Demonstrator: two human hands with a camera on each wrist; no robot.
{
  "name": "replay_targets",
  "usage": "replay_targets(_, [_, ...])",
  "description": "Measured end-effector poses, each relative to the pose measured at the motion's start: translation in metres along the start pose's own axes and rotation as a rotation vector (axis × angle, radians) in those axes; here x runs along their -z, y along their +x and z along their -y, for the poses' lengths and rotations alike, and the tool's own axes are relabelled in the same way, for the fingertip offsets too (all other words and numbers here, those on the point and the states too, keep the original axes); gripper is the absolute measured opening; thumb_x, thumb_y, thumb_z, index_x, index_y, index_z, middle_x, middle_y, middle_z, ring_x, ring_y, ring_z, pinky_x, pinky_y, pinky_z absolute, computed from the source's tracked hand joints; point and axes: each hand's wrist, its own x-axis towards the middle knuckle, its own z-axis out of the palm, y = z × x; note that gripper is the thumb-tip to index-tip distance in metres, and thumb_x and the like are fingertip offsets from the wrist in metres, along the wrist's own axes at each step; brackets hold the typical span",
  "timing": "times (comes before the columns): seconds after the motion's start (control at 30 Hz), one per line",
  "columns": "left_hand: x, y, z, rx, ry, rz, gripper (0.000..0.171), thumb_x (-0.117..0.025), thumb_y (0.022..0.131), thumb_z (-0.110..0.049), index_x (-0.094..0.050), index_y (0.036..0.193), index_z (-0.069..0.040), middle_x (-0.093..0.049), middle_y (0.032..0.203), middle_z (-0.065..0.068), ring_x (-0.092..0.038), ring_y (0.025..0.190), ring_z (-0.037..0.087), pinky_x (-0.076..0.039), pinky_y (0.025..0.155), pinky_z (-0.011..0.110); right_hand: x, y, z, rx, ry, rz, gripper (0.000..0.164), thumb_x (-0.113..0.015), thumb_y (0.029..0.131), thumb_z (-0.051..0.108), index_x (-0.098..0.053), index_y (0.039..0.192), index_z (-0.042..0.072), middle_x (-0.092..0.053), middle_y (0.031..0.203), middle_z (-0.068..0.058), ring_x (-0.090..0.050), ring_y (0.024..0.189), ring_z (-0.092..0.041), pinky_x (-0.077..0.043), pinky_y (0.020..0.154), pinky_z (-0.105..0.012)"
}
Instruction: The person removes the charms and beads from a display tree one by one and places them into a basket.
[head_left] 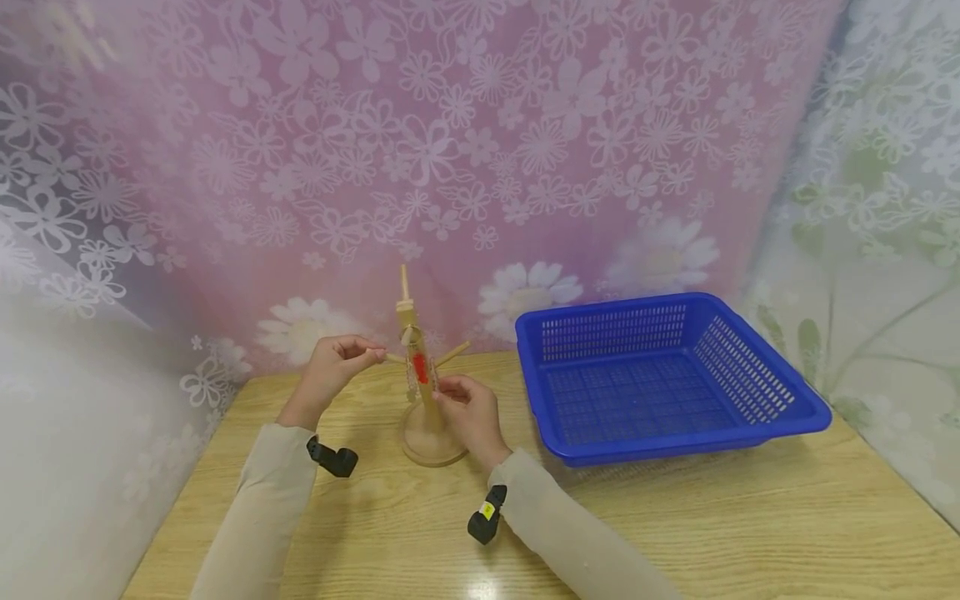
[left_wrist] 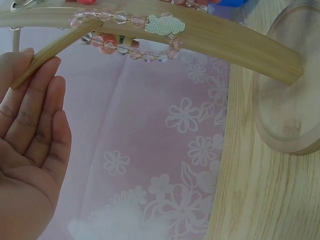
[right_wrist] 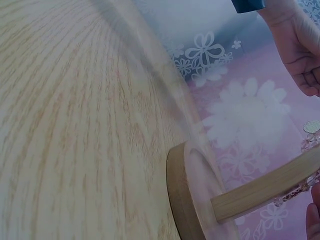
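Observation:
A wooden jewelry stand [head_left: 430, 407] with a round base [head_left: 432, 454] stands upright on the table. My left hand [head_left: 336, 367] pinches the end of its left peg [left_wrist: 52, 54] between thumb and fingers. From that peg hangs a pink beaded bracelet [left_wrist: 120, 18] with a pale cloud-shaped charm [left_wrist: 165, 25]. At the stand's right side, my right hand [head_left: 474, 414] has thumb and forefinger together on a strand of beads [right_wrist: 300, 192] below the right peg [head_left: 453, 353]. Something red [head_left: 421, 367] shows at the middle of the post.
A blue plastic basket [head_left: 573, 454] with perforated walls sits on the table [head_left: 390, 533] to the right. Behind the table hangs a pink flowered backdrop [head_left: 480, 208]. A pale flowered wall [head_left: 82, 400] borders the left side.

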Motion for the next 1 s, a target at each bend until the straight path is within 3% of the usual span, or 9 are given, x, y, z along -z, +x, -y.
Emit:
replay_targets(0.1, [0.000,0.000,0.000,-0.004,-0.018,0.004,0.021,-0.065,0.090,-0.014,-0.068,0.097,0.006,-0.070,0.098,0.010,-0.065,0.088,0.009,-0.050,0.084,0.022,-0.003,0.003,-0.013,-0.001,-0.002,-0.007,0.016,-0.072,0.080,-0.001,-0.070,0.095,-0.005,-0.070,0.090,-0.018,-0.065,0.082,-0.027,-0.052,0.074,-0.028])
replay_targets(0.27, [0.001,0.000,0.000,-0.012,-0.039,0.004,0.010,-0.066,0.089,-0.014,-0.071,0.088,-0.006,-0.071,0.094,0.005,-0.065,0.088,0.010,-0.050,0.085,0.023,-0.002,0.004,-0.016,0.019,-0.012,0.000,0.013,-0.073,0.080,0.002,-0.070,0.092,-0.002,-0.069,0.086,-0.014,-0.064,0.077,-0.020,-0.051,0.071,-0.024])
replay_targets(0.63, [-0.001,0.001,0.005,-0.005,-0.083,0.008,0.010,-0.065,0.090,-0.012,-0.071,0.083,-0.013,-0.070,0.082,-0.007,-0.065,0.084,0.010,-0.049,0.085,0.021,0.002,0.003,-0.010,0.000,-0.057,0.014,0.010,-0.073,0.082,0.008,-0.070,0.090,0.003,-0.069,0.085,-0.008,-0.063,0.075,-0.014,-0.052,0.068,-0.024])
replay_targets(1.0, [-0.002,0.004,0.007,-0.025,-0.101,0.011,0.014,-0.065,0.090,-0.011,-0.071,0.079,-0.016,-0.069,0.080,-0.009,-0.065,0.081,0.010,-0.049,0.084,0.021,0.008,0.004,0.004,0.011,-0.055,0.020,0.008,-0.070,0.085,0.009,-0.070,0.091,0.003,-0.069,0.085,-0.009,-0.063,0.076,-0.016,-0.053,0.067,-0.024])
